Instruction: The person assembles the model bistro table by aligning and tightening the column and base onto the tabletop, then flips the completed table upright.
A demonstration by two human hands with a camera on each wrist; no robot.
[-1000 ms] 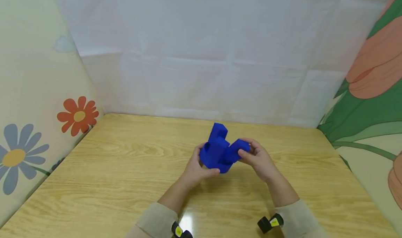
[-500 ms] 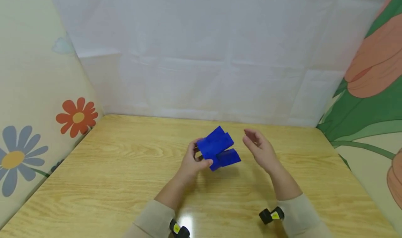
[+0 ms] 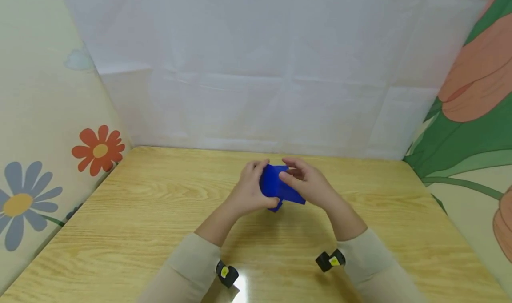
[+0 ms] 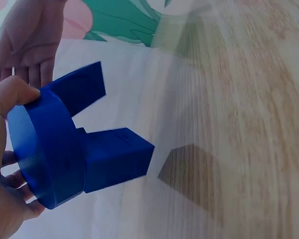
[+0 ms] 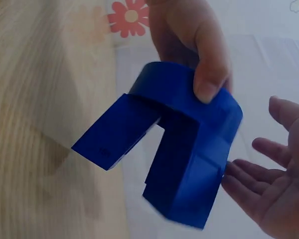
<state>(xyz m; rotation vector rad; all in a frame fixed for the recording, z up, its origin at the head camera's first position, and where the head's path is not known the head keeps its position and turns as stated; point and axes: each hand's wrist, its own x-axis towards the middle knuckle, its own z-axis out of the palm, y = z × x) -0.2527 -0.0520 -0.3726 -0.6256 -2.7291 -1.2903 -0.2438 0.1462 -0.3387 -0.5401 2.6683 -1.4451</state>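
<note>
A blue plastic part (image 3: 273, 183) has a thick round base and rectangular prongs. My left hand (image 3: 250, 189) grips the base by its rim, thumb on one side and fingers on the other. In the left wrist view the base (image 4: 40, 149) faces the palm, while two prongs (image 4: 119, 157) point away over the table. My right hand (image 3: 310, 185) is beside the part, its fingers loosely spread and not wrapped round it. Seen from the right wrist, those fingertips (image 5: 231, 174) reach right at the edge of one prong (image 5: 189, 189).
The wood-grain table (image 3: 160, 232) lies under both hands, with the part's shadow on it. A white cloth (image 3: 260, 72) hangs behind. Flower-printed panels stand at left (image 3: 40, 116) and right (image 3: 476, 161). Each wrist wears a small black camera (image 3: 227, 274).
My right hand let go of a prong, drew back to the right, then came in close again. My left hand has turned the part over, its prongs now aimed lower.
</note>
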